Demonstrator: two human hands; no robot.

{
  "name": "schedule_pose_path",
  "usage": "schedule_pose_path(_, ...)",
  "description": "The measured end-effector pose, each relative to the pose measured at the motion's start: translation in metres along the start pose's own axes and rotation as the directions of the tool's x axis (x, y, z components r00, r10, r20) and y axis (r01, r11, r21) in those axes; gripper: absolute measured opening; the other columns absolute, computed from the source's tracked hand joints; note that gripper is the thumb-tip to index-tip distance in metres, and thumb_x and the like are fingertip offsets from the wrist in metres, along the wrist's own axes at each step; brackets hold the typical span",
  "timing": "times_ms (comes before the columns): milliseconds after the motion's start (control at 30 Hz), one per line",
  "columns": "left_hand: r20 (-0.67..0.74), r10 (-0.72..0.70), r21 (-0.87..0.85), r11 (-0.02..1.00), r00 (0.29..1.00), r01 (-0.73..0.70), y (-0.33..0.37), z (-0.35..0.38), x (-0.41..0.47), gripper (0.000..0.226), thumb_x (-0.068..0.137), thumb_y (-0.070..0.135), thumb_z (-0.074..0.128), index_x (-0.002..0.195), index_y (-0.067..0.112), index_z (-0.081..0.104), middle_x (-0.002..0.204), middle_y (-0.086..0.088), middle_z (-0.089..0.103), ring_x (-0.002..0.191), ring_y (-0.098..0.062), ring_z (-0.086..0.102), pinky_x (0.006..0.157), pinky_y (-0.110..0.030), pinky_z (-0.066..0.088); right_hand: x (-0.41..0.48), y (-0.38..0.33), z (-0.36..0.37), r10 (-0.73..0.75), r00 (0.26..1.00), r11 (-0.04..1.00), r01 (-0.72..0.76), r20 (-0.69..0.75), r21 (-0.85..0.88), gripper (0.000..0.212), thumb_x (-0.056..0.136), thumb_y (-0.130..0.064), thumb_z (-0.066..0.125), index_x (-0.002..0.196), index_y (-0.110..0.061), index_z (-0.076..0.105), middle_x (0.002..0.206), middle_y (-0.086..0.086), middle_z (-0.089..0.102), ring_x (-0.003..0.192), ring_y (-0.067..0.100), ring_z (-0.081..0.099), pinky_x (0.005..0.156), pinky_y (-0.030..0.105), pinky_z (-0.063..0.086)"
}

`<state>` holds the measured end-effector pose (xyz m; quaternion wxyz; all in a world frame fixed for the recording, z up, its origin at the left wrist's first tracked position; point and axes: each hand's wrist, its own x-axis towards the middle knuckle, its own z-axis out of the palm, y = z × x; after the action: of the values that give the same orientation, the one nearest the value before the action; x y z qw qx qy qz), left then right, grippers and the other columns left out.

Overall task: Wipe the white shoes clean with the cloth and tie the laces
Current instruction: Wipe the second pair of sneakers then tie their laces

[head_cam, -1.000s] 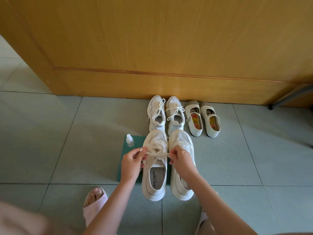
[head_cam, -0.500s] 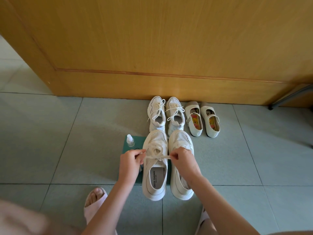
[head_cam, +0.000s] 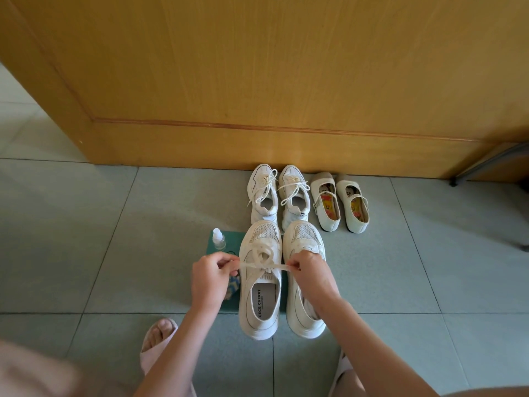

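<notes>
Head view: the left hand [head_cam: 211, 277] and right hand [head_cam: 310, 275] each pinch one end of the lace [head_cam: 264, 257] on the left white shoe [head_cam: 260, 308], which stands on the green mat [head_cam: 217, 233] touching its partner [head_cam: 305, 239] — over the last second the hands have drawn slightly wider apart and the lace now runs taut. That suggests the knot is being cinched — whether the partner's lace is tied cannot be told

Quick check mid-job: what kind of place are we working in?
Likely a home entrance or hallway: grey floor tiles, a wooden door, and laced sneakers and strap shoes lined up before it.
</notes>
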<state>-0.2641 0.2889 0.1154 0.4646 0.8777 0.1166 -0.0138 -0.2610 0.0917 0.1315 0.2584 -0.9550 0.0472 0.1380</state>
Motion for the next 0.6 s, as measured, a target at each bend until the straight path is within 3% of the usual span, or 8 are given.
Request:
schedule_pose_path(167, 0.015, -0.024, -0.002, 1.0, 1.0, 0.025, 0.0, 0.001, 0.001, 0.006, 0.081, 0.013, 0.072, 0.075, 0.015, 0.073, 0.058, 0.009, 0.066, 0.055, -0.001, 0.062, 0.057, -0.008, 0.044, -0.002, 0.001, 0.001, -0.011, 1.0, 1.0, 0.011, 0.0, -0.001, 0.019, 0.093, -0.018, 0.054, 0.087, -0.009, 0.071, 0.073, 0.0, 0.063, 0.063, 0.016, 0.056, 0.059, 0.026, 0.045)
schedule_pose_path(300, 0.056, -0.03, 0.028, 0.999, 0.998, 0.029, 0.0, 0.003, 0.003, 0.007, 0.084, 0.015, 0.069, 0.089, 0.017, 0.072, 0.081, 0.006, 0.071, 0.077, -0.009, 0.066, 0.073, -0.022, 0.05, -0.007, 0.008, -0.012, 0.04, 0.996, 0.967, -0.02, -0.075, 0.255, 0.011, 0.089, -0.021, 0.063, 0.096, -0.019, 0.07, 0.088, -0.008, 0.064, 0.064, 0.003, 0.054, 0.059, 0.018, 0.045)
schedule_pose_path(367, 0.011, 0.076, 0.07, 0.995, 0.997, -0.077, 0.009, 0.006, 0.003, 0.015, 0.084, 0.015, 0.068, 0.099, 0.018, 0.069, 0.098, 0.006, 0.067, 0.09, -0.007, 0.06, 0.079, -0.019, 0.043, -0.007, 0.019, -0.024, 0.095, 0.984, 0.945, -0.043, -0.147, 0.323, 0.011, 0.087, -0.023, 0.065, 0.096, -0.02, 0.07, 0.097, -0.008, 0.062, 0.07, 0.002, 0.056, 0.06, 0.014, 0.043)
schedule_pose_path(433, -0.039, 0.23, 0.114, 0.968, 0.972, -0.225, 0.027, 0.012, -0.002, 0.018, 0.084, 0.011, 0.068, 0.1, 0.018, 0.068, 0.101, 0.007, 0.062, 0.094, -0.007, 0.053, 0.08, -0.015, 0.038, -0.006, 0.03, -0.034, 0.159, 0.973, 0.941, -0.099, -0.166, 0.325, 0.01, 0.086, -0.024, 0.066, 0.093, -0.019, 0.071, 0.099, -0.005, 0.063, 0.071, 0.001, 0.055, 0.059, 0.015, 0.042)
schedule_pose_path(500, 0.039, 0.31, 0.101, 0.944, 0.95, -0.313, 0.045, 0.023, -0.01, 0.016, 0.085, 0.013, 0.067, 0.099, 0.02, 0.068, 0.099, 0.009, 0.063, 0.09, -0.006, 0.055, 0.077, -0.019, 0.046, -0.008, 0.039, -0.037, 0.222, 0.964, 0.927, -0.162, -0.148, 0.338, 0.01, 0.086, -0.024, 0.066, 0.092, -0.018, 0.071, 0.099, -0.002, 0.065, 0.073, 0.003, 0.055, 0.058, 0.016, 0.041)
schedule_pose_path(600, 0.279, 0.289, 0.107, 0.938, 0.916, -0.328, 0.06, 0.048, -0.023, 0.015, 0.088, 0.022, 0.064, 0.102, 0.023, 0.067, 0.102, 0.01, 0.064, 0.085, -0.002, 0.058, 0.078, -0.021, 0.052, -0.019, 0.045, -0.032, 0.29, 0.951, 0.909, -0.239, -0.106, 0.342, 0.01, 0.086, -0.027, 0.066, 0.089, -0.018, 0.07, 0.098, -0.001, 0.065, 0.075, 0.007, 0.057, 0.058, 0.019, 0.043)
